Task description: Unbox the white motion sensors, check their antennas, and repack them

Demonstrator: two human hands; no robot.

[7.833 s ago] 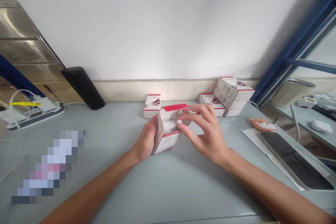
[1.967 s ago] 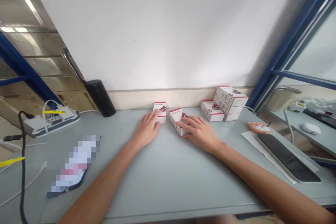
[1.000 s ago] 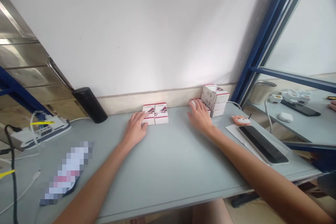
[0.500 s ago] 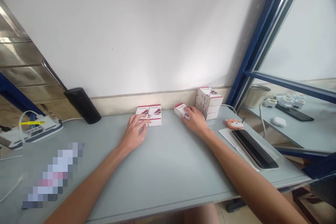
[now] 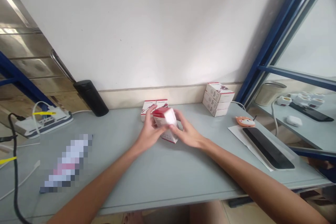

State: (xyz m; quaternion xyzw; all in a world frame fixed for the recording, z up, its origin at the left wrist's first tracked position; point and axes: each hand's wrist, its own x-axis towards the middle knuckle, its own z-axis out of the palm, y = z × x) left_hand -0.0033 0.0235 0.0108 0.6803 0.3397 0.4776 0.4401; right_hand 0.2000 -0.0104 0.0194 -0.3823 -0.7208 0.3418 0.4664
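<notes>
Both hands hold one small white and red carton [image 5: 166, 123] just above the grey table [image 5: 168, 168], at its middle. My left hand [image 5: 148, 133] grips the carton's left side with the fingers curled up over its top. My right hand [image 5: 188, 133] cups its right side and lower end. Right behind the carton, two like cartons [image 5: 152, 106] lie side by side against the wall. A stack of three more cartons [image 5: 218, 99] stands at the back right.
A black cylinder [image 5: 90, 98] leans at the back left beside a white power strip [image 5: 42, 121] with cables. A blurred-out object [image 5: 67, 162] lies front left. An orange animal-shaped object [image 5: 245, 121] and a dark tablet [image 5: 267, 142] on paper lie at the right. A blue frame [image 5: 275, 38] bounds the right side.
My right hand brought a carton from beside the stack to the table's middle. My left hand left the two cartons at the wall and closed on the carried one.
</notes>
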